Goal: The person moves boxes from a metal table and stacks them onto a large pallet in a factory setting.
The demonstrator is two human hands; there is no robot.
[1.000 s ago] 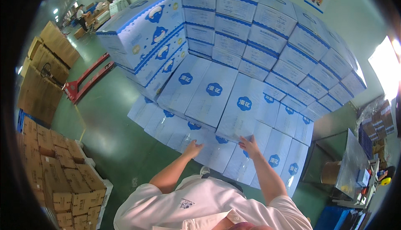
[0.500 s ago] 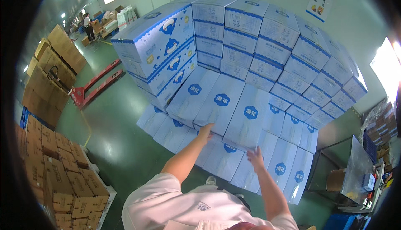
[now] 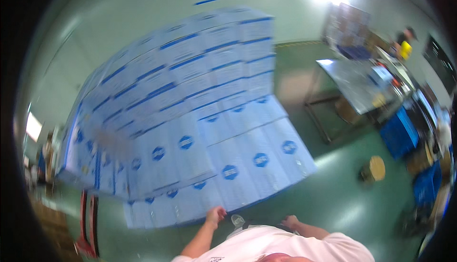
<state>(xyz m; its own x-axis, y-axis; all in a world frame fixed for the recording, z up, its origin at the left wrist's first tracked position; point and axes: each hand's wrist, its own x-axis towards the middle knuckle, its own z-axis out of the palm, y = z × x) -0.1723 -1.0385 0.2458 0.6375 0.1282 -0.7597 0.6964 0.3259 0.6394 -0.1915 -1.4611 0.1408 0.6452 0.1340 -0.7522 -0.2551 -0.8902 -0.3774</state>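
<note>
A big stepped stack of white boxes with blue stripes and round blue marks (image 3: 190,119) fills the middle of the blurred view. My left hand (image 3: 216,214) reaches forward with curled fingers and touches the near edge of the lowest layer of boxes (image 3: 228,186). My right hand (image 3: 290,222) hangs low by my waist, a little short of the boxes, with nothing seen in it. Blur hides the fingers of both hands. My white shirt (image 3: 285,245) shows at the bottom edge.
A metal table (image 3: 352,81) stands at the right with blue crates (image 3: 400,133) under and beside it. A person in a yellow top (image 3: 404,47) works behind it. A small round brown object (image 3: 373,169) sits on the green floor. A red pallet jack (image 3: 88,224) lies at lower left.
The view has swung sharply and blurred, so the stack now sits to the left and the table to the right. Both hands have drawn back from the box tops toward my body.
</note>
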